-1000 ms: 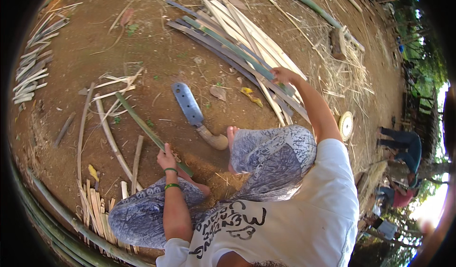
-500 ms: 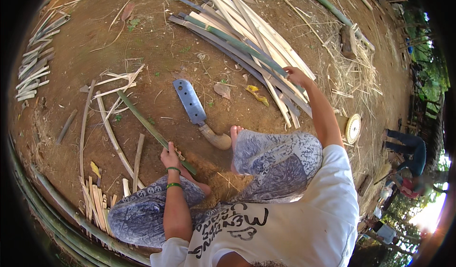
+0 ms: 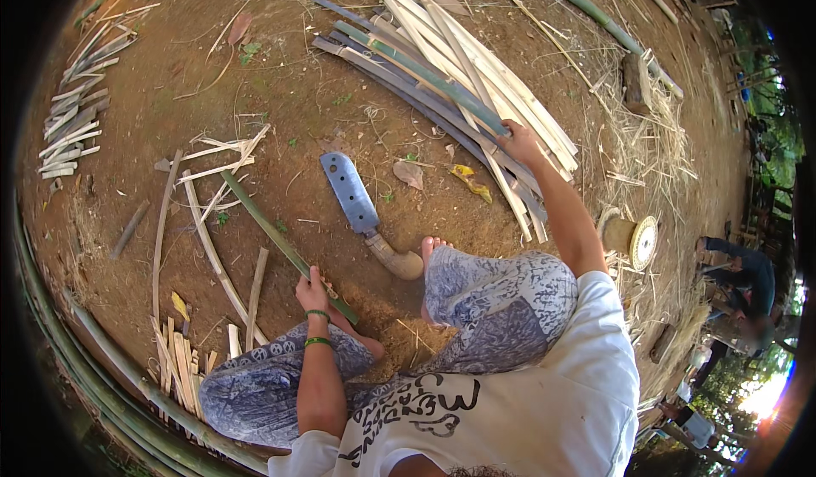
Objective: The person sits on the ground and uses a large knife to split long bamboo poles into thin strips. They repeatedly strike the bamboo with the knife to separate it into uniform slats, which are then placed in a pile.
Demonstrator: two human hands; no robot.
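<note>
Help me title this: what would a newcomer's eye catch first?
Likely the broad metal blade with a curved wooden handle, lying centrally on the dirt. Up and right, the right hand holds a teal strip over piled strips; the left hand, lower left, holds a green strip.

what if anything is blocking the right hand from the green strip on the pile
Nothing visible: the right hand is at the near end of the green strip, which lies on the pile of strips.

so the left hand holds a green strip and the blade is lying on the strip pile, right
Not quite: the head view shows the blade lying on the ground, apart from the strip pile. The left hand does hold a green strip.
</note>
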